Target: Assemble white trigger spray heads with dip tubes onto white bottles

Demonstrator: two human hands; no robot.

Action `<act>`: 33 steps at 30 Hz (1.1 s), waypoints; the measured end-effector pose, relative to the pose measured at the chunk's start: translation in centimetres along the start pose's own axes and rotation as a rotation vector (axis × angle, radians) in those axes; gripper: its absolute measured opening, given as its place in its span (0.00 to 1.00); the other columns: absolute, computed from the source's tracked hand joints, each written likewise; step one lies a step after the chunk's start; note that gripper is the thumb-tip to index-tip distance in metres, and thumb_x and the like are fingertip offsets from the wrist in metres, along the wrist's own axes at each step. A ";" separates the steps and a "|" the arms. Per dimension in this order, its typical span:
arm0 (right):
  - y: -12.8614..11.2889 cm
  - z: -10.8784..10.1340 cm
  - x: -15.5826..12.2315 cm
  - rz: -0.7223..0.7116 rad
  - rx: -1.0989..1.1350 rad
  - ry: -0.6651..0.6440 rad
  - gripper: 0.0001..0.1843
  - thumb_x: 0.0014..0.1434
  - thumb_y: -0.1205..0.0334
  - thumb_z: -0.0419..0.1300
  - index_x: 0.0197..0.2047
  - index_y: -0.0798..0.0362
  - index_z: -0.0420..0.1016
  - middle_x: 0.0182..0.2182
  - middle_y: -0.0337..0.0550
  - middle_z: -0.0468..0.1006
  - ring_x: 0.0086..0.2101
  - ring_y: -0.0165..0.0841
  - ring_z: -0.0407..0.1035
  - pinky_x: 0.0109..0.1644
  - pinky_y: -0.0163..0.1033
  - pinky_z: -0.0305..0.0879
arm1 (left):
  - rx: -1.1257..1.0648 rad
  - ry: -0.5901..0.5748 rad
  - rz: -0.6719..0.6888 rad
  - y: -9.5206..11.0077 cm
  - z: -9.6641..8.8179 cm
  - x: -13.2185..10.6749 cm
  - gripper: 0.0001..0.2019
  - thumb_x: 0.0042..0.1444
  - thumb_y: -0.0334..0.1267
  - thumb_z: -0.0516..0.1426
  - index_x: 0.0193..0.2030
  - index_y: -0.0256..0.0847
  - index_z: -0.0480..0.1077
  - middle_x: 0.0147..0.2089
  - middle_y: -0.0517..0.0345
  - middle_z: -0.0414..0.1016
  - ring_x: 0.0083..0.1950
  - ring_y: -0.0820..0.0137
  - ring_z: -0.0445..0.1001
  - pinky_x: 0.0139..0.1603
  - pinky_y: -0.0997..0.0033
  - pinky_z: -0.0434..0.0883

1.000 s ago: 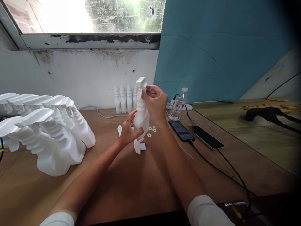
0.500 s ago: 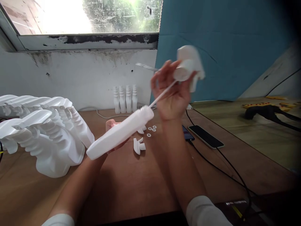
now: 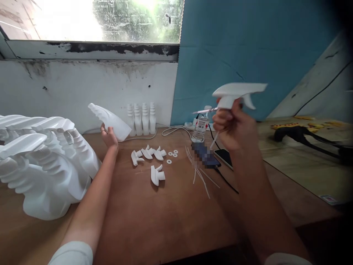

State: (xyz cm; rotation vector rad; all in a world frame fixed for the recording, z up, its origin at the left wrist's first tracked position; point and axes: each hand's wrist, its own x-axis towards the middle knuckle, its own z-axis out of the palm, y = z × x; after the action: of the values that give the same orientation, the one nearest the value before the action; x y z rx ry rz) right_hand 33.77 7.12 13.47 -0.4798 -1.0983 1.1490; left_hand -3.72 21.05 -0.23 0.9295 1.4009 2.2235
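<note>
My left hand (image 3: 109,137) is closed round a white plastic bottle (image 3: 112,123), tilted with its open threaded neck up to the left. My right hand (image 3: 230,127), raised on the right, grips a white trigger sprayer head (image 3: 238,89) under its body. A thin tube (image 3: 214,140) hangs down below that hand. A slim pale stick (image 3: 202,111) also pokes out leftward from between its fingers; its kind is unclear. Several more trigger sprayer heads (image 3: 157,176) lie on the table between my arms, with several small white washers (image 3: 169,162) beside them.
White bottles (image 3: 59,173) crowd the left side; several slim ones (image 3: 145,119) stand by the wall. Loose thin tubes (image 3: 202,178) lie near a phone (image 3: 206,156) with a cable. A clear water bottle (image 3: 200,129) and a second phone (image 3: 224,156) are on the right.
The sprayer's tube was at the bottle's neck; now the two are apart. My left hand has carried the bottle left and turned it. My right hand has moved right, with the sprayer turned upright.
</note>
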 end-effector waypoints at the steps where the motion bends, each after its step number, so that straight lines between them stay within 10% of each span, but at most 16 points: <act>1: 0.9 -0.7 -0.1 0.061 -0.014 0.011 0.14 0.64 0.51 0.57 0.36 0.53 0.73 0.18 0.29 0.48 0.16 0.21 0.40 0.14 0.29 0.39 | 0.053 0.030 0.039 -0.4 0.4 0.4 0.26 0.51 0.35 0.53 0.59 0.40 0.61 0.63 0.50 0.65 0.63 0.63 0.63 0.64 0.68 0.58; 16: 5.6 -5.9 -1.7 0.667 0.068 0.181 0.19 0.64 0.53 0.56 0.27 0.50 0.54 0.16 0.24 0.40 0.14 0.20 0.27 0.11 0.26 0.26 | 0.486 -0.237 0.211 -8.2 3.8 5.0 0.35 0.50 0.32 0.58 0.66 0.37 0.55 0.61 0.45 0.68 0.61 0.56 0.67 0.64 0.57 0.62; 26: 9.6 -7.8 -1.5 0.547 -0.132 0.228 0.22 0.50 0.52 0.69 0.29 0.52 0.59 0.17 0.28 0.62 0.13 0.17 0.44 0.13 0.22 0.41 | 0.482 -0.305 0.252 -9.4 4.3 5.0 0.40 0.51 0.33 0.59 0.69 0.33 0.47 0.68 0.37 0.54 0.69 0.55 0.55 0.70 0.57 0.53; 33: 14.3 -9.3 -1.1 0.204 -0.415 0.376 0.25 0.44 0.42 0.68 0.34 0.50 0.65 0.19 0.32 0.70 0.15 0.21 0.55 0.16 0.27 0.52 | 0.342 0.022 0.292 -8.7 2.5 1.2 0.25 0.57 0.32 0.52 0.62 0.33 0.53 0.60 0.40 0.60 0.61 0.64 0.64 0.64 0.64 0.60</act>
State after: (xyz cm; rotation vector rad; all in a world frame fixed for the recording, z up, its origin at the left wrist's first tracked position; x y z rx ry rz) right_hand 35.02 13.67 -2.27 -1.1072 -0.9683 0.9506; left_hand -3.24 27.28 -6.82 1.2999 1.7932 2.2364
